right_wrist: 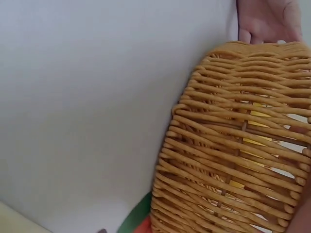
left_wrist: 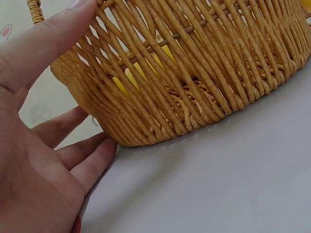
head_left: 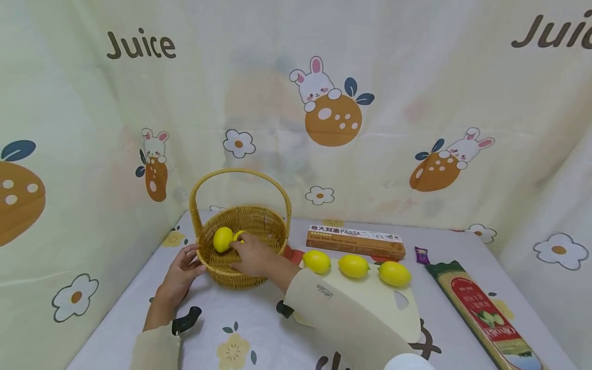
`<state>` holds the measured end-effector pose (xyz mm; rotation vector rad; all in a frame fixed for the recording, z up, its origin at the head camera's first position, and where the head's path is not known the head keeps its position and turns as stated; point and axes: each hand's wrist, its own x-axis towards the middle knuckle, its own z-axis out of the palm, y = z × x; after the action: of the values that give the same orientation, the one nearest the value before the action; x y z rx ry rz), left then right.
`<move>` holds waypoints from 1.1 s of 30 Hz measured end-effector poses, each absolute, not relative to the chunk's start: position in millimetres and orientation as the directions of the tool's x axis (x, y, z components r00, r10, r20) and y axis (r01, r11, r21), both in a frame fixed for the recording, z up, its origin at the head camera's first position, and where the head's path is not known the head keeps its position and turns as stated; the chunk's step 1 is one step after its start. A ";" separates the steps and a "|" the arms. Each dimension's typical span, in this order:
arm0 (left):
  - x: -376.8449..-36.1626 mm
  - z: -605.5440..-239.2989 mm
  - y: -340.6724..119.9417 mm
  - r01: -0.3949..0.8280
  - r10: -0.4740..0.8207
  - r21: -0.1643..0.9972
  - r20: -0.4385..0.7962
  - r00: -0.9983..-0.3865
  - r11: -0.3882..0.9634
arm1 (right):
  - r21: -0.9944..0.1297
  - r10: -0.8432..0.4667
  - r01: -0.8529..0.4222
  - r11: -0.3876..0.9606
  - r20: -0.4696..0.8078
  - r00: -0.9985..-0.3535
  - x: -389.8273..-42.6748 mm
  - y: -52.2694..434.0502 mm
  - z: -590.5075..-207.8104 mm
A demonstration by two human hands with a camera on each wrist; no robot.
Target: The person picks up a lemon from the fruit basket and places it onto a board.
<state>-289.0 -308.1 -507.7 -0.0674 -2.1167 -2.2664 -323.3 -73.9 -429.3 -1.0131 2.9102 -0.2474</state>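
A woven basket (head_left: pixel 259 218) with a tall handle stands at the back left of the table. One yellow lemon (head_left: pixel 222 239) lies inside it. My right hand (head_left: pixel 252 256) reaches over the near rim, and its fingers curl round a second lemon (head_left: pixel 238 235), mostly hidden. My left hand (head_left: pixel 182 264) rests with straight fingers against the basket's left wall. In the left wrist view the left hand (left_wrist: pixel 43 121) lies flat on the basket (left_wrist: pixel 194 73), with yellow showing through the weave. The right wrist view shows the basket (right_wrist: pixel 233 145) from outside.
Three lemons (head_left: pixel 353 266) sit in a row on a pale cutting board (head_left: pixel 384 303) right of the basket. Behind them lies a pasta box (head_left: pixel 355 241). A long spaghetti pack (head_left: pixel 485 313) lies at the right edge. Printed curtains close the back and sides.
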 end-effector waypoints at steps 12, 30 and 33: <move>-288.0 -504.8 -308.8 0.040 -0.008 0.997 0.040 -0.999 -0.060 | -0.064 -0.613 -0.611 0.789 -0.040 -0.789 -342.1 -89.0 -434.1; -289.4 -508.0 -307.1 0.063 -0.008 0.996 0.063 -0.998 -0.056 | 0.017 -0.577 -0.580 0.814 -0.084 -0.812 -346.9 -88.7 -435.7; -289.3 -508.7 -308.5 0.056 -0.014 0.997 0.055 -0.998 -0.048 | 0.030 -0.568 -0.572 0.820 -0.086 -0.818 -347.0 -86.5 -434.1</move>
<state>-289.3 -308.5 -508.7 -0.0471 -2.1339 -2.2395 -347.0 -86.5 -434.1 -0.9183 2.9263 0.0838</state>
